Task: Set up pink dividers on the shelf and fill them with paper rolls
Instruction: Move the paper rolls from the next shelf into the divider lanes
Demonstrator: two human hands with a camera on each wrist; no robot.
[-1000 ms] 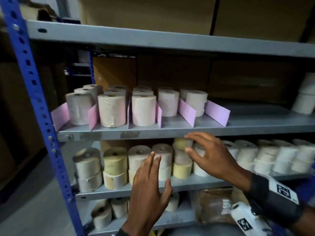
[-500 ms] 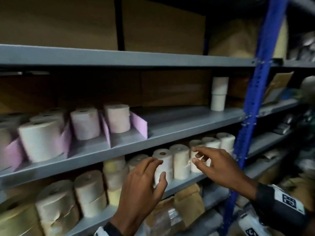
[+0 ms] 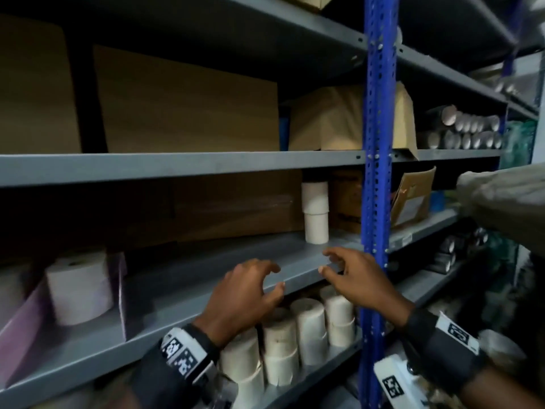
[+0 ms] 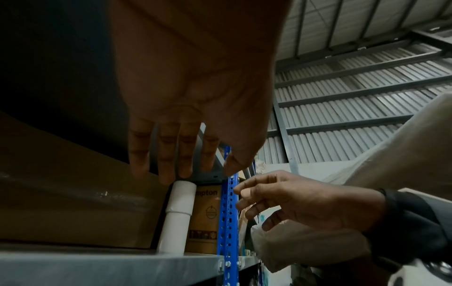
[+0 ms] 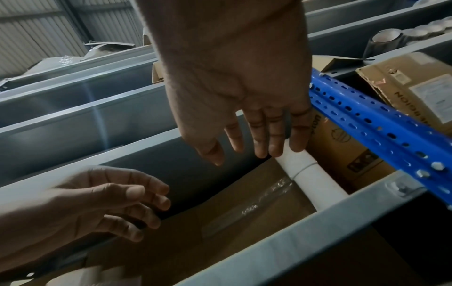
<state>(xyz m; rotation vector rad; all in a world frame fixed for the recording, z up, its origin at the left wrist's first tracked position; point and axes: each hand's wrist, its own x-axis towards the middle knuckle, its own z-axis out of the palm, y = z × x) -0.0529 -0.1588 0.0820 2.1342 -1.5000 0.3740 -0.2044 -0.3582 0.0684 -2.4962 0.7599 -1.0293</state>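
Observation:
Two white paper rolls (image 3: 315, 214) stand stacked at the back of the grey middle shelf (image 3: 206, 278), just left of the blue upright (image 3: 376, 172). My left hand (image 3: 275, 277) hovers at the shelf's front edge, fingers loosely curled and holding nothing. My right hand (image 3: 327, 261) reaches over the edge just below the stack, also holding nothing. In the left wrist view the fingers (image 4: 166, 174) point toward the stacked rolls (image 4: 178, 216). In the right wrist view the fingertips (image 5: 259, 151) are close to the stacked rolls (image 5: 310, 178). At far left, pink dividers (image 3: 122, 293) flank a roll (image 3: 79, 287).
Several cream rolls (image 3: 295, 332) stand on the lower shelf under my hands. Brown cardboard boxes (image 3: 188, 98) fill the upper shelf and line the back of the middle one. A pale fabric bulk (image 3: 507, 199) juts in at the right.
The view has swung right along the rack, away from the filled dividers. Both hands have risen from the lower shelf's rolls to the middle shelf's edge near the stacked white rolls.

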